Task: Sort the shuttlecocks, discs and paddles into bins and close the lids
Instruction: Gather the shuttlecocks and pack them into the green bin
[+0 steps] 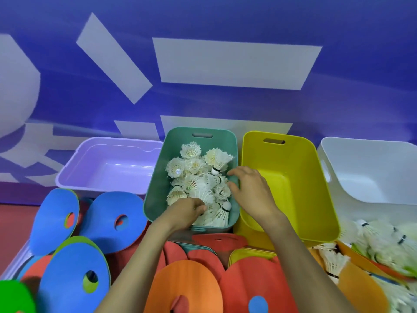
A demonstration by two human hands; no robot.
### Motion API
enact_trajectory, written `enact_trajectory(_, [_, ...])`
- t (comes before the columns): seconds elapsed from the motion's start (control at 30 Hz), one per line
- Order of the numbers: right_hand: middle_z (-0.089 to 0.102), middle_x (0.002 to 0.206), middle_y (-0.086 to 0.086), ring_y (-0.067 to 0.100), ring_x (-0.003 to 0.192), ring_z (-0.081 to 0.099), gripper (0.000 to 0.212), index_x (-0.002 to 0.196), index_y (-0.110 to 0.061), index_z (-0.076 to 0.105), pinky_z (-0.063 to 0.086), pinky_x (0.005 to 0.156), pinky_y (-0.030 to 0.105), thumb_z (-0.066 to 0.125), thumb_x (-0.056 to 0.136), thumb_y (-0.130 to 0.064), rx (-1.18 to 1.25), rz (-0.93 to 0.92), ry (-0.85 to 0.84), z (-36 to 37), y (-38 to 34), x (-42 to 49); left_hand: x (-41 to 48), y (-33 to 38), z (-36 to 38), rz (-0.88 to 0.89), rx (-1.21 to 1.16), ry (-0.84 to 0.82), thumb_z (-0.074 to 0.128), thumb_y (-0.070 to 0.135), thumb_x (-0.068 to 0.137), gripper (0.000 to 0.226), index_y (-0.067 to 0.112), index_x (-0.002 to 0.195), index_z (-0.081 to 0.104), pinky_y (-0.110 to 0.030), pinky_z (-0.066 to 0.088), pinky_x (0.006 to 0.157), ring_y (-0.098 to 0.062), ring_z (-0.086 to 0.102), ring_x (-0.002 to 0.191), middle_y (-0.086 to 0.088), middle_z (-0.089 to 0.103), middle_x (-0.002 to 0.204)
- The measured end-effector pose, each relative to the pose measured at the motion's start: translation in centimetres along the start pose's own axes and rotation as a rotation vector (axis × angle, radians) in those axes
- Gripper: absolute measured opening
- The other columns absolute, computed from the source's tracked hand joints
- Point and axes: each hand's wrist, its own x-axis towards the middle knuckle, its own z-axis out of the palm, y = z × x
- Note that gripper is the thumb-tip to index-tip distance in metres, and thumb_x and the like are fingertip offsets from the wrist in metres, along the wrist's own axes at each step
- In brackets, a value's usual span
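This is looking like a sports hall or a games store. Beyond the fingers [237,171] a blue banner wall [225,19] with large white shapes is standing, and far left of them a red floor [13,222] is showing. Under the fingers shuttlecocks [194,177] are piling in a green bin [155,193]; foam discs [106,211] are lying left and nearer.

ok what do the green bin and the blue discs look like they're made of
Green bin: probably moulded plastic, smooth with a soft sheen, rounded rim and cut-out handle. Blue discs: likely foam sheet, matte, with a different-coloured underside and punched hole.
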Motion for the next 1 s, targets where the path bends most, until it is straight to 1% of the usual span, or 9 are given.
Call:
enact_trajectory(0.1, [0.053,0.13,-0.004,0.017,0.123,0.042,0.031,0.124,-0.022,0.055,0.033,0.102,0.031,0.052,0.094,-0.026,0.059,-0.033,0.021,-1.9,2.1,-2.0,0.1,2.0,1.0,0.002,0.12,0.257,0.045,0.038,0.096,0.032,0.023,0.122,0.058,-0.04,0.035,0.105,-0.025,0.044,0.129,-0.006,0.05,0.139])
enact_trajectory(0.17, [0.055,0.127,-0.003,0.017,0.121,0.044,0.029,0.122,-0.022,0.057,0.034,0.101,0.031,0.055,0.093,-0.025,0.098,-0.059,0.064,-3.4,3.8,-3.5,0.0,4.3,1.8,0.005,0.226,0.356,0.047,0.039,0.095,0.034,0.027,0.127,0.054,-0.042,0.028,0.11,-0.027,0.031,0.137,-0.006,0.032,0.15])
enact_trajectory(0.2, [0.057,0.124,-0.002,0.018,0.119,0.046,0.028,0.121,-0.021,0.058,0.035,0.1,0.031,0.056,0.093,-0.024,0.117,-0.069,0.096,-4.2,4.7,-4.4,-0.1,5.7,2.3,0.031,0.227,0.384,0.049,0.037,0.095,0.035,0.026,0.128,0.053,-0.041,0.028,0.11,-0.028,0.03,0.137,-0.007,0.031,0.15])
enact_trajectory(0.3, [0.06,0.118,-0.001,0.02,0.114,0.05,0.027,0.117,-0.019,0.061,0.038,0.096,0.031,0.058,0.091,-0.024,0.17,-0.073,0.181,-6.6,8.1,-7.5,-0.6,11.3,4.6,0.234,0.075,0.512,0.055,0.027,0.092,0.031,0.018,0.121,0.059,-0.038,0.035,0.105,-0.027,0.043,0.126,-0.007,0.047,0.136])
enact_trajectory(0.43, [0.059,0.117,0.001,0.017,0.112,0.05,0.028,0.118,-0.018,0.061,0.035,0.092,0.024,0.054,0.091,-0.025,0.235,0.014,0.226,-9.2,13.1,-12.2,-1.6,18.4,9.5,0.476,0.002,0.62,0.049,0.029,0.091,0.028,0.017,0.112,0.062,-0.036,0.045,0.088,-0.023,0.056,0.104,-0.001,0.06,0.113])
enact_trajectory(0.57, [0.061,0.114,0.003,0.02,0.11,0.051,0.027,0.117,-0.015,0.061,0.039,0.092,0.029,0.058,0.09,-0.02,0.185,0.137,0.227,-10.4,20.0,-17.4,-1.8,23.4,16.6,0.531,0.031,0.505,0.041,0.036,0.092,0.032,0.02,0.112,0.061,-0.033,0.047,0.083,-0.019,0.056,0.104,0.002,0.061,0.111])
enact_trajectory(0.73, [0.06,0.117,0.009,0.028,0.112,0.051,0.032,0.118,-0.01,0.061,0.039,0.095,0.035,0.064,0.086,-0.014,0.133,0.297,0.128,-9.7,26.6,-21.0,-0.5,24.3,23.5,0.418,0.108,0.246,0.05,0.025,0.091,0.029,0.019,0.119,0.057,-0.036,0.046,0.09,-0.02,0.049,0.117,0.0,0.053,0.123])
enact_trajectory(0.9, [0.052,0.127,0.008,0.027,0.118,0.044,0.035,0.123,-0.012,0.057,0.035,0.098,0.033,0.058,0.088,-0.009,0.096,0.308,0.078,-8.0,29.2,-21.4,1.1,24.6,26.7,0.296,0.245,0.041,0.054,0.015,0.091,0.055,0.018,0.142,0.034,-0.032,0.033,0.107,-0.022,0.035,0.134,0.0,0.032,0.149])
enact_trajectory(1.0, [0.048,0.132,0.006,0.024,0.122,0.04,0.039,0.13,-0.015,0.052,0.034,0.1,0.031,0.051,0.092,-0.006,0.138,0.231,0.025,-7.0,29.3,-20.0,2.1,25.1,27.2,0.257,0.298,-0.035,0.054,0.013,0.091,0.06,0.016,0.145,0.028,-0.032,0.031,0.108,-0.025,0.034,0.135,-0.002,0.028,0.151])
